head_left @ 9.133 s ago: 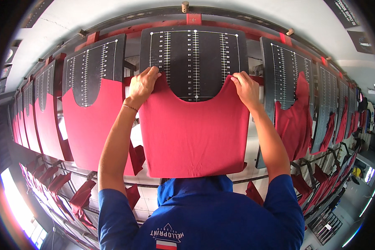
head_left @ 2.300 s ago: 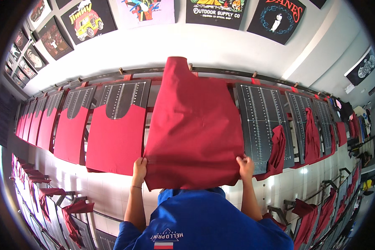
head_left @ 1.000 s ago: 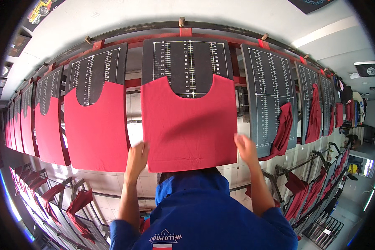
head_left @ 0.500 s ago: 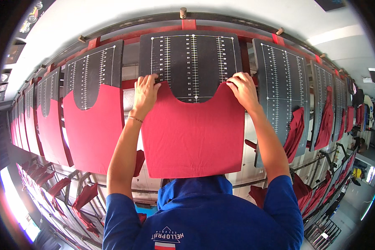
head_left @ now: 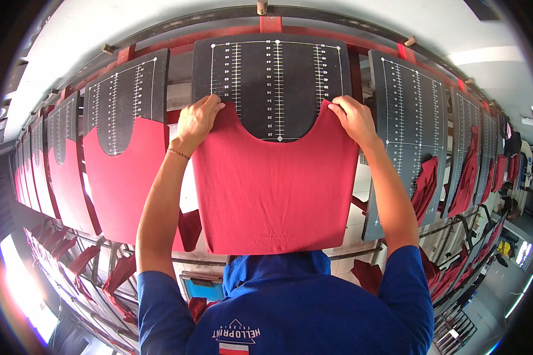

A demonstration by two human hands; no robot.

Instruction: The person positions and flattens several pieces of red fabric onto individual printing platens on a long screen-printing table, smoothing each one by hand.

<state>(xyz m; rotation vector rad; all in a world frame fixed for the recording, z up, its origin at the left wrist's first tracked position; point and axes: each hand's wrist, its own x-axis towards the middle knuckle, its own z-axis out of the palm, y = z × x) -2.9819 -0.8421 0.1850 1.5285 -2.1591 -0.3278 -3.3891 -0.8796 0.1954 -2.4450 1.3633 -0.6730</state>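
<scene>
A dark red garment piece with a deep, rounded neckline drapes over the lower part of a black board marked with white ruled scales. My left hand pinches the cloth's upper left corner beside the neckline. At the upper right corner, my right hand holds the cloth between thumb and fingers. Fabric stretches between the two hands, and a few creases run near its lower edge. Some of the fingers curl behind the cloth, out of sight.
To the left, a row of boards bears similar red pieces, the nearest red piece lying smooth. A grey board stands at right with bunched red cloth hanging on it. A dark metal rail runs along the far side.
Both hands have moved slightly outward and up, drawing the cloth's upper corners wider apart. The lower edge of the cloth stays nearly in place.
</scene>
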